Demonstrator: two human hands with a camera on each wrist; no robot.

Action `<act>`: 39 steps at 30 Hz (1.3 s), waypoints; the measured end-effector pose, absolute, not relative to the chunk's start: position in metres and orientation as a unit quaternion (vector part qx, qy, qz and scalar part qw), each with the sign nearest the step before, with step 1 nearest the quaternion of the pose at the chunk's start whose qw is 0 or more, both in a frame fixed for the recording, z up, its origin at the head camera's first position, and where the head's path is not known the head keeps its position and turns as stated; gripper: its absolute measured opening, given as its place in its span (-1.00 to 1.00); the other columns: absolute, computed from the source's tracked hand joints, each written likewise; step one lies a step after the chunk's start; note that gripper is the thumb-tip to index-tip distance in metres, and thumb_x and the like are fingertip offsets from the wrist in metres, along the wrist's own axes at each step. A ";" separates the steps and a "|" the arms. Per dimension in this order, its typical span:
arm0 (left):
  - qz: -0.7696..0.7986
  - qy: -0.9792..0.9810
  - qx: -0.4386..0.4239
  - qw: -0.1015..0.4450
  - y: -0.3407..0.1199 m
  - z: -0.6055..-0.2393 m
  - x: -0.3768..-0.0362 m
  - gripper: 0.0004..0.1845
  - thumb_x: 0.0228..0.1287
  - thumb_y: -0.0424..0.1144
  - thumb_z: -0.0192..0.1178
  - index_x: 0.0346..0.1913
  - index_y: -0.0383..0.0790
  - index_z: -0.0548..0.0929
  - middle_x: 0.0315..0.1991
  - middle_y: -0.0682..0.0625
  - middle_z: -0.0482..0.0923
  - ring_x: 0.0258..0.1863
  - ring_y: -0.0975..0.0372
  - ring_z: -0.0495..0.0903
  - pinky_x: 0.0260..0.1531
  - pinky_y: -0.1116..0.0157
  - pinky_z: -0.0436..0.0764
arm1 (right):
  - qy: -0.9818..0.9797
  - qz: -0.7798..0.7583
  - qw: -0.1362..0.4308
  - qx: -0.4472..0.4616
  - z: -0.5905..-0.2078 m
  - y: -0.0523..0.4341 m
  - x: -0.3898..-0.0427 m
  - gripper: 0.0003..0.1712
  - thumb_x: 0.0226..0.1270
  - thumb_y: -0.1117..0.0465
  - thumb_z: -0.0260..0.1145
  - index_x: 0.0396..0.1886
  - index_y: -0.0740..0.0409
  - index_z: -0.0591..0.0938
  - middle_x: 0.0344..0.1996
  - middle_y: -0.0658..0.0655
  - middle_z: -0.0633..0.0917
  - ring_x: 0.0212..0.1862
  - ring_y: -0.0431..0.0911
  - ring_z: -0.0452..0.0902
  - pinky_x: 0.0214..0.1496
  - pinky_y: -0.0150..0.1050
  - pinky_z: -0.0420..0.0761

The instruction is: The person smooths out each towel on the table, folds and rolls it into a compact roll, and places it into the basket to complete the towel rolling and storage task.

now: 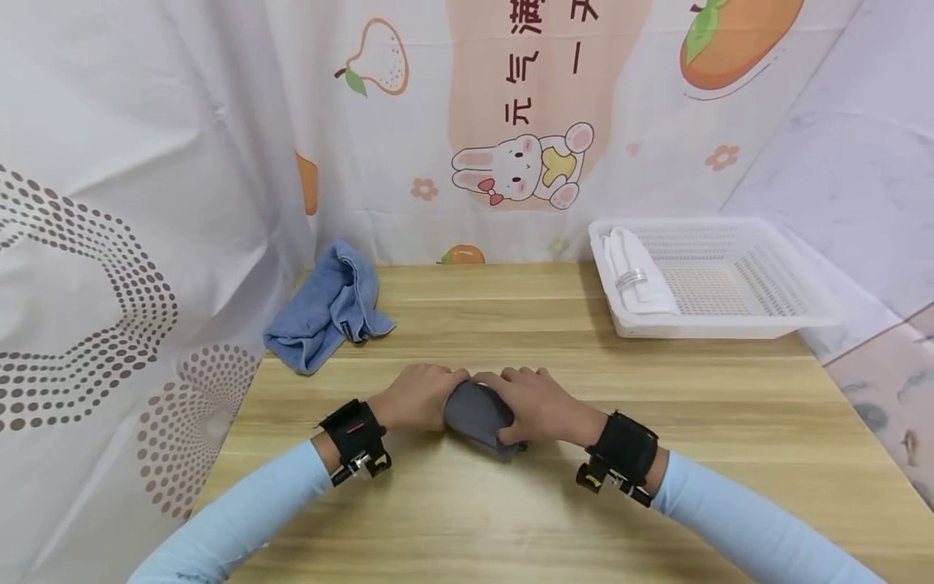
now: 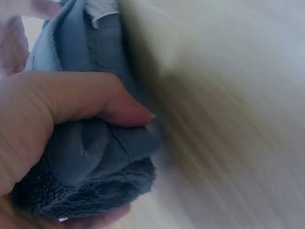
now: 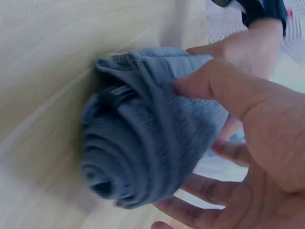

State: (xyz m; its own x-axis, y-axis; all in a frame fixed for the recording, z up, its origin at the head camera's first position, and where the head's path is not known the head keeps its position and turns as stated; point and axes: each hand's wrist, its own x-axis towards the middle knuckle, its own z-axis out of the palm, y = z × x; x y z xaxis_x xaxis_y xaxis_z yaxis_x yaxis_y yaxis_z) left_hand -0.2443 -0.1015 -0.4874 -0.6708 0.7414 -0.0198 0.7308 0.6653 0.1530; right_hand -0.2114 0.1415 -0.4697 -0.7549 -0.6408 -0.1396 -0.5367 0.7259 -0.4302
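Observation:
A dark grey-blue towel (image 1: 474, 418), rolled into a thick bundle, is held between both hands over the middle of the wooden table. My left hand (image 1: 419, 397) grips one end, its thumb bent across the rolled cloth in the left wrist view. At the other end, my right hand (image 1: 543, 405) holds the roll with the thumb on one side and curled fingers on the other. Spiral layers of the towel (image 3: 138, 138) show at that end in the right wrist view. A pale label (image 2: 102, 12) sticks out along the roll in the left wrist view.
A crumpled blue towel (image 1: 328, 304) lies at the table's back left. At the back right stands a white plastic basket (image 1: 730, 328) with a folded white towel (image 1: 635, 276) inside. Printed curtains (image 1: 409, 162) hang behind and beside the wooden table (image 1: 467, 519).

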 end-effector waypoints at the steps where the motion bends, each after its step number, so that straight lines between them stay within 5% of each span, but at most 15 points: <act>1: 0.074 0.913 0.397 0.053 -0.102 -0.486 -0.245 -0.34 -0.16 -0.18 0.61 0.11 -0.09 0.61 -0.21 0.04 0.69 -0.24 0.19 0.66 -0.22 0.13 0.64 | 0.919 -0.171 0.128 -0.331 -0.468 0.139 -0.210 -0.03 0.13 -0.01 0.52 0.54 0.03 0.36 0.04 0.18 0.61 -0.06 0.05 0.52 -0.03 0.11 0.48; 7: 0.138 0.913 0.366 0.116 -0.105 -0.483 -0.244 -0.34 -0.31 -0.23 0.65 0.02 -0.07 0.65 -0.25 0.15 0.65 -0.28 0.28 0.59 -0.23 0.23 0.57 | 0.892 -0.236 0.178 -0.342 -0.465 0.136 -0.210 -0.01 0.21 0.00 0.52 0.59 0.04 0.30 0.06 0.05 0.61 -0.08 -0.09 0.49 -0.05 -0.10 0.47; 13: 0.196 0.904 0.352 0.144 -0.104 -0.480 -0.245 -0.28 -0.34 -0.30 0.63 0.08 -0.05 0.63 -0.18 0.18 0.63 -0.20 0.27 0.58 -0.15 0.25 0.56 | 0.911 -0.220 0.108 -0.332 -0.474 0.133 -0.209 0.09 0.02 -0.13 0.67 0.51 0.07 0.36 -0.01 0.12 0.67 -0.05 -0.04 0.61 -0.06 -0.05 0.58; 28: 0.273 0.881 0.327 0.204 -0.111 -0.485 -0.250 -0.20 -0.27 -0.42 0.57 0.23 -0.11 0.61 -0.10 0.16 0.61 -0.15 0.23 0.55 -0.13 0.25 0.53 | 0.918 -0.181 0.019 -0.352 -0.501 0.141 -0.209 0.16 -0.23 0.25 0.71 0.46 0.07 0.34 -0.16 0.15 0.64 -0.15 0.01 0.61 -0.10 -0.05 0.63; 39: 0.353 0.850 0.318 0.226 -0.121 -0.491 -0.258 -0.17 -0.18 -0.39 0.62 0.28 -0.07 0.55 0.06 0.15 0.60 0.00 0.24 0.56 0.04 0.18 0.53 | 0.913 -0.252 0.057 -0.315 -0.494 0.157 -0.218 0.02 -0.13 0.21 0.64 0.41 0.11 0.40 0.02 0.14 0.67 -0.04 -0.08 0.62 -0.01 -0.12 0.61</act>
